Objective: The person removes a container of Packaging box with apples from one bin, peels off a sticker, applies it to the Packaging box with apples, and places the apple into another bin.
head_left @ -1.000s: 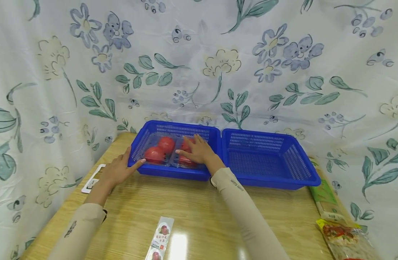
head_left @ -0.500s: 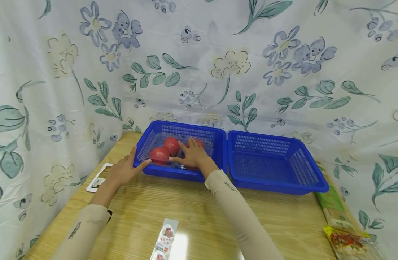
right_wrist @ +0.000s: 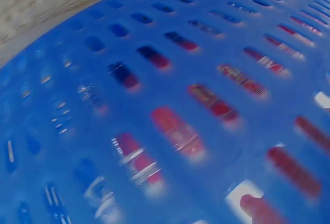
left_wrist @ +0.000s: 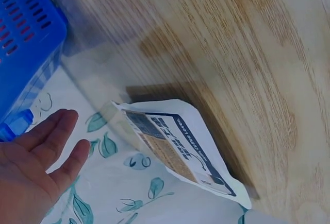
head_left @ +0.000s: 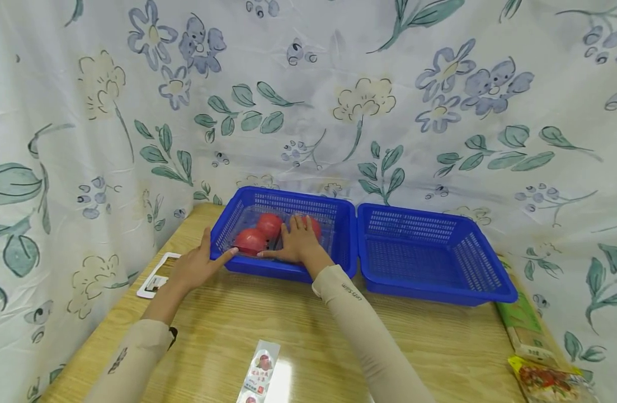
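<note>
A blue plastic basket stands at the back of the table and holds clear plastic boxes of red round fruit. My left hand is at its left front corner, thumb stretched toward the front rim. Those fingers look straight beside the basket wall in the left wrist view. Inside the basket, my right hand rests on the right-hand box with fingers spread, covering much of its fruit. Slotted blue basket wall fills the right wrist view, red showing through the slots; the hand itself is hidden there.
A second blue basket adjoins on the right. A white-edged card lies left, a fruit-printed sticker strip in front. A green bag and a food packet lie along the right edge. A floral curtain hangs behind.
My right hand has shifted slightly left and toward me over the right-hand box, with the thumb nearer the front rim. The left hand stays at the corner. The head view has shifted a little.
</note>
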`<state>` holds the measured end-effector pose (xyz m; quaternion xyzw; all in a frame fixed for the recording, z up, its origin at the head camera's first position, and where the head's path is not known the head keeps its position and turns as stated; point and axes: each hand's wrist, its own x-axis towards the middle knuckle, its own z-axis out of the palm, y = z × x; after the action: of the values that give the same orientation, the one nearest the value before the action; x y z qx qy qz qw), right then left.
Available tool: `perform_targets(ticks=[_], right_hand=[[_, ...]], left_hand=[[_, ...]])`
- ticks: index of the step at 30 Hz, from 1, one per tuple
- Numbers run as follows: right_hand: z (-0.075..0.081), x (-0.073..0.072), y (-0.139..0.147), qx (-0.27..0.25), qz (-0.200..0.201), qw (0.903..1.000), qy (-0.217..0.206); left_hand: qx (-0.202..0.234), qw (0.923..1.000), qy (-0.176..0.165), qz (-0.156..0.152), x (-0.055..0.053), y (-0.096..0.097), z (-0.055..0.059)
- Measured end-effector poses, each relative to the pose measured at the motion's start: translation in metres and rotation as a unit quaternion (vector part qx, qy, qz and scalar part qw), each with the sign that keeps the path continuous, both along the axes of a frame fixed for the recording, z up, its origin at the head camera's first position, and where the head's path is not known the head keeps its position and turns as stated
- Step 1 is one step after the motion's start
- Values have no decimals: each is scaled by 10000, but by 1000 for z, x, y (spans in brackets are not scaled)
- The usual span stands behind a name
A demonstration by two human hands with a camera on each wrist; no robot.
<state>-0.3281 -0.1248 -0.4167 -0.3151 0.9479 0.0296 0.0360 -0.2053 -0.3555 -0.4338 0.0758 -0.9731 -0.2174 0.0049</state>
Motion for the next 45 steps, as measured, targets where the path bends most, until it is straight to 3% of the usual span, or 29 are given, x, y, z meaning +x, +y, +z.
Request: perform_targets(ticks=[11, 27, 45], right_hand=[[2, -2, -9, 397, -121, 9989, 212], [1, -7, -17, 557, -249, 9976, 314], [-13, -4, -33, 1187, -325, 9890, 819]], left_hand=[[383, 9992, -53, 53, -2, -1, -2], [386, 9992, 79, 74, 0, -2, -3], [519, 9986, 57, 84, 0, -2, -5]])
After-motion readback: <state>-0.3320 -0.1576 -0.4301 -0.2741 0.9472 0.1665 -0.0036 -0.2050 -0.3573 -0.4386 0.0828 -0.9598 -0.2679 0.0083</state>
